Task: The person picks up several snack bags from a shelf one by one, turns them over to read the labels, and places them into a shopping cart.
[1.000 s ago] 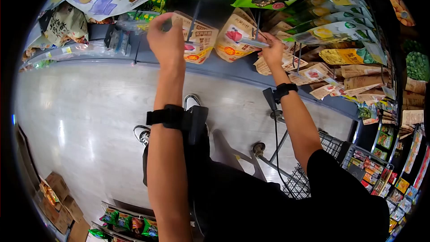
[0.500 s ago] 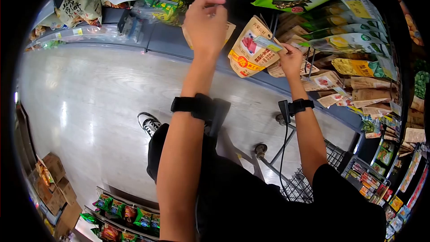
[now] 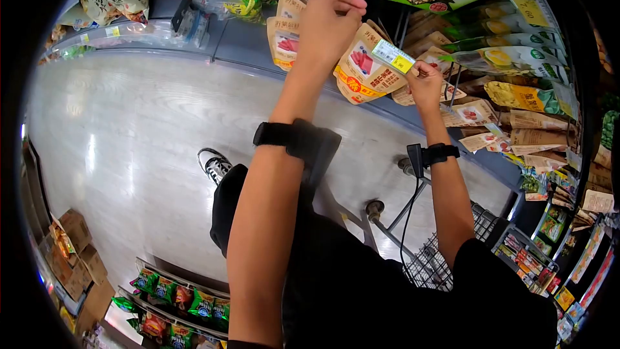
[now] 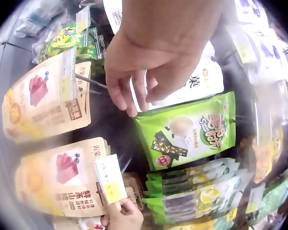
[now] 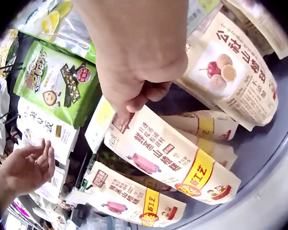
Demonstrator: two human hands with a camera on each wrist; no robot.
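Observation:
My right hand (image 3: 426, 87) pinches the upper corner of a kraft-coloured snack bag (image 3: 363, 74) with a picture of red blocks, right beside a green-and-yellow price tag (image 3: 394, 56). In the right wrist view its thumb and fingers press at that corner, and the bag (image 5: 168, 155) hangs aslant with its yellow band low. My left hand (image 3: 329, 29) hovers over the gap between this bag and a matching bag (image 3: 284, 42) to its left. Its fingers are loosely bent with nothing in them, near a green snack pack (image 4: 187, 129) in the left wrist view.
Several kraft bags (image 3: 471, 113) and clear-fronted green packs (image 3: 497, 61) crowd the hooks at the right. A grey shelf edge (image 3: 245, 68) runs below. A wire shopping cart (image 3: 439, 258) stands on the floor by my right side. Cardboard boxes (image 3: 74, 229) sit at lower left.
My left hand has moved right, from beyond the left bag to over the gap between the bags. The price tag by my right hand has tilted to show its face. The view has shifted.

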